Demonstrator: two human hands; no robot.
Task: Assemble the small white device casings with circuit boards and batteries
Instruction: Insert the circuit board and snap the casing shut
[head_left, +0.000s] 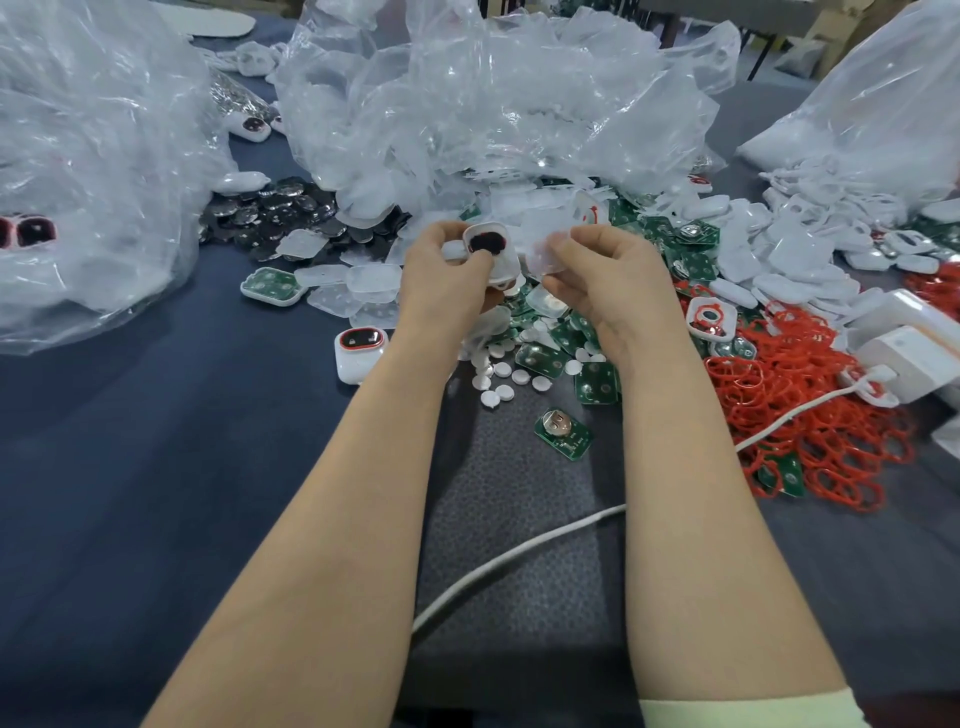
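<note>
My left hand (451, 270) grips a small white casing (493, 254) with a dark, red-rimmed inside, held above the parts pile. Just to its right, my right hand (602, 278) pinches a translucent white cover piece (548, 254). Green circuit boards (597, 382) lie heaped under and around both hands. One board with a coin battery (561, 430) lies apart, nearer to me. A finished-looking white casing (358, 351) stands left of my left forearm. Another casing with a green board in it (271, 286) lies further left.
Large clear plastic bags (78, 171) fill the left and back of the blue table. Dark coin cells (280, 213) lie at the back left, red rubber rings (810, 415) at the right, small white round pads (498, 379) in the middle. A white cable (519, 556) crosses a grey mat.
</note>
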